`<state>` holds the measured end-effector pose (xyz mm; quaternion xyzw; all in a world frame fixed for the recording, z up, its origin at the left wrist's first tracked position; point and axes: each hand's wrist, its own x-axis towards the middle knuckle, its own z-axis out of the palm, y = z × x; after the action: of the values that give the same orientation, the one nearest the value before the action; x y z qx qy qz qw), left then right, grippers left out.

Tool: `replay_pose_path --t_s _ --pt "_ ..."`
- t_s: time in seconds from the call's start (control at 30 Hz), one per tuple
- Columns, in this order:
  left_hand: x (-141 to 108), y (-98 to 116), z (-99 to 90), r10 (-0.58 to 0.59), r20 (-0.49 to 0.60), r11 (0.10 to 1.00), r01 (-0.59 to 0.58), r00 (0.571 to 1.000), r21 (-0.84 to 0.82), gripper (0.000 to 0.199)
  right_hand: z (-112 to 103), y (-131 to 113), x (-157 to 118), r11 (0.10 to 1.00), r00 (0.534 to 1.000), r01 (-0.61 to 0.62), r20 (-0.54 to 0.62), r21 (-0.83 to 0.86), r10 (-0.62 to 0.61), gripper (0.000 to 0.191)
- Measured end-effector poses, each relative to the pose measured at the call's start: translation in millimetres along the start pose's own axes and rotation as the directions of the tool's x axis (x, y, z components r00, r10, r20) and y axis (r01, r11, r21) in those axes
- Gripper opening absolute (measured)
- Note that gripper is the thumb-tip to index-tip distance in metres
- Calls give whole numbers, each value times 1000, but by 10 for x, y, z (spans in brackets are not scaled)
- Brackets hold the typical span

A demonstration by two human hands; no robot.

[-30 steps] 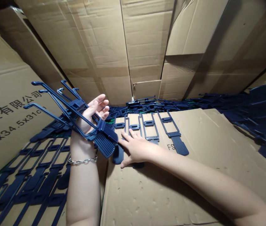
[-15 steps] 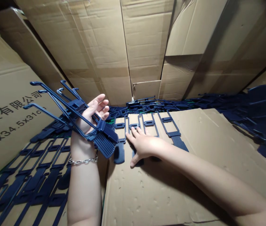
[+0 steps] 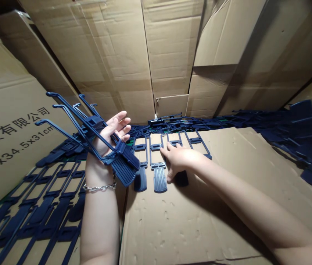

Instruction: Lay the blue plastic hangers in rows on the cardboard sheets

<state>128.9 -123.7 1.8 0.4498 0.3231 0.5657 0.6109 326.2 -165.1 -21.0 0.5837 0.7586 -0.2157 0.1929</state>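
Several dark blue plastic frames hang around my left hand, which is raised palm up with its fingers apart; the frames rest over the palm and wrist. My right hand lies palm down with spread fingers over the third frame in a row on the cardboard sheet. To its left lie two more frames, one fully visible and one at the sheet's left edge. A fourth frame lies to the right, partly hidden by my right hand and forearm.
Many blue frames lie in rows at the lower left. A heap of blue parts runs along the back and right. Tall cardboard boxes stand behind, and a printed box stands at the left.
My right hand has moved right, from the second frame to the third, uncovering the second. My left hand and its frames have shifted slightly right.
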Motion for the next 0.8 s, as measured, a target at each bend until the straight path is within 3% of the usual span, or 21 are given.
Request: replay_pose_path --t_s 0.17,0.33,0.53,0.67,0.8 --pt "-11 -6 8 5 5 1000 -5 1000 13 19 8 17 60 1000 1000 17 -23 12 -16 134" --pt "8 -30 -17 -4 23 1000 4 1000 19 21 31 -10 43 997 997 72 -19 42 -71 125" --pt "17 -34 -27 -11 38 1000 11 999 21 20 26 -21 -50 983 986 168 -27 70 -166 95" --pt "2 -48 36 -4 27 999 3 1000 38 19 -152 216 -150 976 968 210 -152 57 -199 84" --pt "-32 -88 179 -31 19 995 29 999 92 23 -298 694 -82 997 958 -3 -285 83 26 78"
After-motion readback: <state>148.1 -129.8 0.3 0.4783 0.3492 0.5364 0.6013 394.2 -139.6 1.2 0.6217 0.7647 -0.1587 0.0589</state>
